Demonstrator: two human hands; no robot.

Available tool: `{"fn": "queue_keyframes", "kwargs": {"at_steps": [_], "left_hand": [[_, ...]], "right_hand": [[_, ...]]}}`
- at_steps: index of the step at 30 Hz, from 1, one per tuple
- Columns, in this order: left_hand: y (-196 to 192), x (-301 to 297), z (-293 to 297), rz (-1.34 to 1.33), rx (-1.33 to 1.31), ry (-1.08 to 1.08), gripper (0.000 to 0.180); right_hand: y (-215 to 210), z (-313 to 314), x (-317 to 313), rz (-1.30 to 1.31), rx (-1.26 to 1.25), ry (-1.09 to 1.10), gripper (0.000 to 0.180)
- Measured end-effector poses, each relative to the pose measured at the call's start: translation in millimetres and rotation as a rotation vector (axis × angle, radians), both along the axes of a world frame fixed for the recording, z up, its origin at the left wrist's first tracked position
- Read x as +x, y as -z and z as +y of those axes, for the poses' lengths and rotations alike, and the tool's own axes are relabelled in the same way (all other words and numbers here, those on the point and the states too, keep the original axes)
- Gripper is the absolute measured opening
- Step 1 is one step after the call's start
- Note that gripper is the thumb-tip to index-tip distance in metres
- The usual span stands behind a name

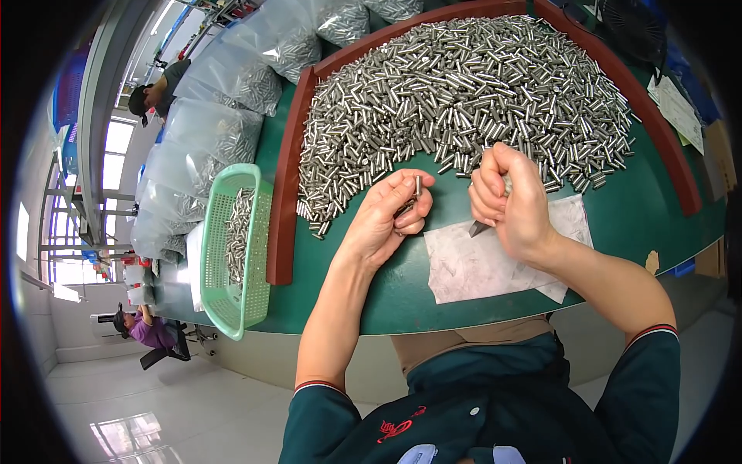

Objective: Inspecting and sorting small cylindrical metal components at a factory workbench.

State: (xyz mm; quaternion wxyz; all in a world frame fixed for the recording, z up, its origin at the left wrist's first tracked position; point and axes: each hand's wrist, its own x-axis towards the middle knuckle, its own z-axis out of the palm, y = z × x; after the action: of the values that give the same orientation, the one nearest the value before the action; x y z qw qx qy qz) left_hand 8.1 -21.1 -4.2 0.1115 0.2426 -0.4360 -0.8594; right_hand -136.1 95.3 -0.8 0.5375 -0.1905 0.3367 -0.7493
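Note:
My left hand (389, 213) is closed over the green table, a short shiny metal pin (418, 187) upright between its thumb and fingers. More metal seems to lie within its curled fingers, partly hidden. To the right, my right hand (510, 203) is curled into a fist above a smudged white cloth or paper sheet (495, 267). From the bottom of that fist sticks out a flat dark grey tip (478, 229); the rest of that object is hidden. Just beyond both hands spreads a large heap of metal pins (464, 93).
A dark red wooden border (284, 193) frames the heap. Left of it stands a green plastic basket (215, 267) partly filled with pins. Clear bags of pins (239, 81) line the far left table edge. Two people are farther off at left. A black fan (635, 27) stands far right.

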Motion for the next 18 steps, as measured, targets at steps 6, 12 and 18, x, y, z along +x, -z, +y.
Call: {"fn": "queue_keyframes", "kwargs": {"at_steps": [6,12,18], "left_hand": [[-3.4,-2.3,3.0,-0.045,-0.035,-0.037,0.021],[-5.6,3.7,-2.7,0.054,-0.113,-0.133,0.024],[-58.9,71.1,-53.7,-0.595,-1.795,-1.160,0.024]], "right_hand": [[0.7,-0.4,0.0,0.000,-0.001,0.003,0.034],[1.3,0.3,-1.6,0.009,-0.007,-0.002,0.034],[-0.6,-0.5,0.4,0.047,0.011,-0.007,0.036]]}}
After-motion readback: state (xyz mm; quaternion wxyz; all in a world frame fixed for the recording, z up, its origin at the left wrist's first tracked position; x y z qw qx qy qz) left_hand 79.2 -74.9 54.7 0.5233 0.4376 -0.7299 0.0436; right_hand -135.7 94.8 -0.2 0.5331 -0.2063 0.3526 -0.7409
